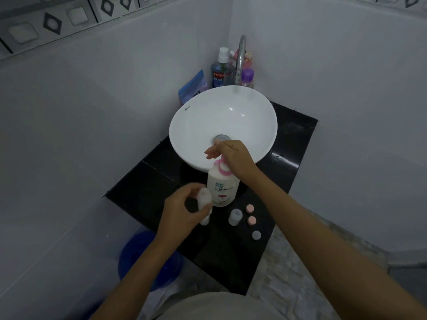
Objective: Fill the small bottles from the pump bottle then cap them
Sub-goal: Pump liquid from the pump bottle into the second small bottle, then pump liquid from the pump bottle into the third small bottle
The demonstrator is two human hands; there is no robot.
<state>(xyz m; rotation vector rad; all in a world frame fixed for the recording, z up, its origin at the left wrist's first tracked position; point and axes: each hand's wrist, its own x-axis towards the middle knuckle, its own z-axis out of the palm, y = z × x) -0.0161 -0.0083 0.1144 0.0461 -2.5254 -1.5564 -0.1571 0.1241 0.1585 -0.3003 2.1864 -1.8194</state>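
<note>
A small bottle (205,197) is held in the left hand (182,210); the pump (222,168) is gripped by the right hand (232,158) on the tabletop (265,192).

So the pump bottle (223,189) stands on the counter (147,181) right in front of the basin (223,125), which sits on that same counter. Right hand (233,158) is on top of the pump head; left hand (184,209) holds a small bottle (205,198) just left of the pump bottle. To the right of it there's another small bottle (235,217), then three loose caps (251,220) further right. Behind the basin, in the corner, the tap (240,58) with a cluster of toiletry bottles (219,70) around it. A bucket (147,257) sits on the floor, left of the counter.
</note>
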